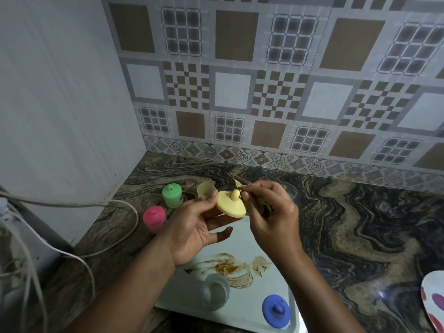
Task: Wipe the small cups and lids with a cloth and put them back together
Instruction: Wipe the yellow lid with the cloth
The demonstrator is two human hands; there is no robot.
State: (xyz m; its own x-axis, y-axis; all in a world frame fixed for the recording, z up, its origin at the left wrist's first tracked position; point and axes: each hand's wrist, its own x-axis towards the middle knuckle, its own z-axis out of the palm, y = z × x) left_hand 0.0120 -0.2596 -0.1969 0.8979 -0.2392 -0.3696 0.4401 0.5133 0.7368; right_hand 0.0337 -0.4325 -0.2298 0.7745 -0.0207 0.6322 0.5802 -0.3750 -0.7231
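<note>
I am holding the yellow lid [230, 205], knob up, in my left hand [192, 227] grip, while my right hand [271, 212] grip is pinching a cloth [237, 183] just beside the knob. The open yellow cup [205, 188] is standing just beyond the left grip; a clear cup [216, 294] and blue lid [275, 311] are lying on the tray [264, 246] beneath both grips.

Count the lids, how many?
4: green lid on the green cup, pink lid on the pink cup, yellow lid in the left hand, blue lid on the tray. Others may be hidden.
</note>
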